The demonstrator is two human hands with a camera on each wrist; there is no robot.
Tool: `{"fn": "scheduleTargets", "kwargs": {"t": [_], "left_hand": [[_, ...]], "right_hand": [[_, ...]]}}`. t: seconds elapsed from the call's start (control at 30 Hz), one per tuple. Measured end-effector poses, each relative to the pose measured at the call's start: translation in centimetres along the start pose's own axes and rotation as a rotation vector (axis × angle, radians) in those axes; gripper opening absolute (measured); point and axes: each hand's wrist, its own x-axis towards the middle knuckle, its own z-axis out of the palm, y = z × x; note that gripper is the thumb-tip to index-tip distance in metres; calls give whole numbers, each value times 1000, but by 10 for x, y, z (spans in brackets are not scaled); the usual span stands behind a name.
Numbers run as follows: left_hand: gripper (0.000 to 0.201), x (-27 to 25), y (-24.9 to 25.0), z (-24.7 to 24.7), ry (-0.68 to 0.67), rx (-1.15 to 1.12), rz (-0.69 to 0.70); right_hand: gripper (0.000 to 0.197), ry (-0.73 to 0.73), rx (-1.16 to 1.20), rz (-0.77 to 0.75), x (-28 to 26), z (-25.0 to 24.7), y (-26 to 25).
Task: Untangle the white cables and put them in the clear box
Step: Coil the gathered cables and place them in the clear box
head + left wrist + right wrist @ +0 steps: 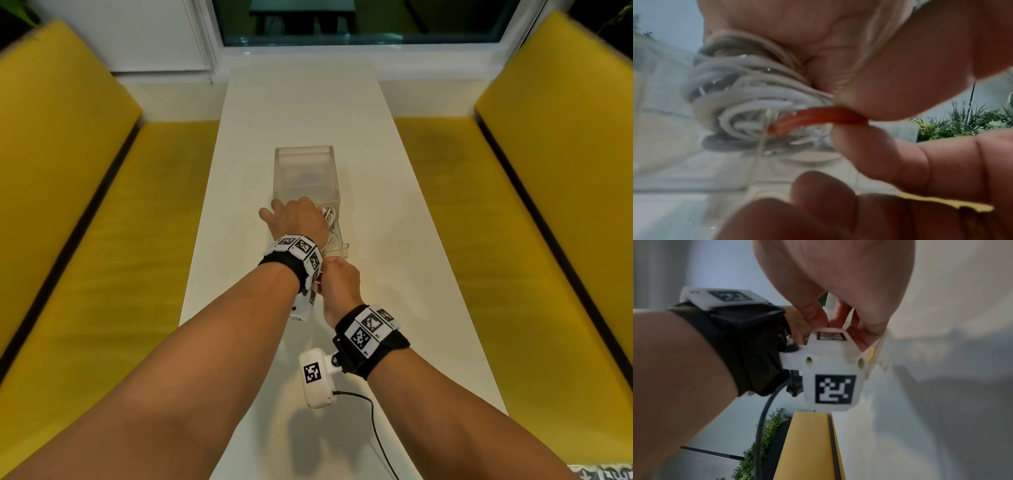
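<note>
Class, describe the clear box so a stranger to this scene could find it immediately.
Start at the long white table between the yellow benches. The clear box stands midway along it, white cables coiled at its near end. Nothing else there is see-through.

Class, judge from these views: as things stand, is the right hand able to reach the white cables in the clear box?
Probably not directly: the left hand covers the white cables in the clear box, and its wrist crosses before the right hand.

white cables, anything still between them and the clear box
Nothing visible. The white cables already lie at the near end of the clear box, under the left hand. The right hand holds the box's near edge.
</note>
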Motion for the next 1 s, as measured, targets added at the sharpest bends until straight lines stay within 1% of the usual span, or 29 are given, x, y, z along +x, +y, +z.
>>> {"fn": "scheduleTargets", "kwargs": {"t": [0.07, 0.13, 0.2, 0.27, 0.37, 0.43, 0.53, 0.57, 0.6, 0.7, 0.73, 0.8, 0.87, 0.93, 1.0], "left_hand": [[25, 2, 1, 3, 29, -69, -23], [30, 3, -3, 7, 77, -186, -51], [37, 2, -7, 12, 133, -333, -50], [31, -1, -9, 12, 179, -484, -38], [19, -7, -13, 9, 214, -662, 46], [20, -12, -18, 10, 209, -721, 142], [20, -17, -28, 17, 155, -654, 318], [18, -17, -31, 20, 160, -625, 352], [18, -18, -34, 21, 185, -612, 358], [22, -19, -36, 22, 281, -620, 303], [21, -19, -35, 22, 294, -620, 288], [18, -19, -32, 24, 276, -558, 289], [22, -19, -33, 25, 250, -454, 344], [29, -21, -39, 23, 218, -400, 433], [34, -25, -48, 20, 154, -361, 533]], "right_hand": [[25, 3, -10, 3, 0, -1, -1], [23, -6, -12, 3, -1, -2, -2], [18, -29, -10, 5, -2, -2, -2], [17, -51, 1, 11, -1, -1, -1], [16, -77, 12, 11, 2, -1, -1], [17, -78, 13, 4, 4, -1, -2], [17, -77, 6, 6, 6, -1, -2], [16, -81, 8, 8, 6, -1, -2], [16, -82, 10, 8, 6, -1, -2], [16, -83, 17, 11, 7, 0, -1], [16, -81, 19, 11, 7, 0, 0], [16, -79, 19, 11, 8, -1, 0], [16, -81, 22, 10, 10, -2, -1], [17, -88, 32, 6, 11, -4, -2], [15, -98, 33, 0, 12, -5, -3]]}}
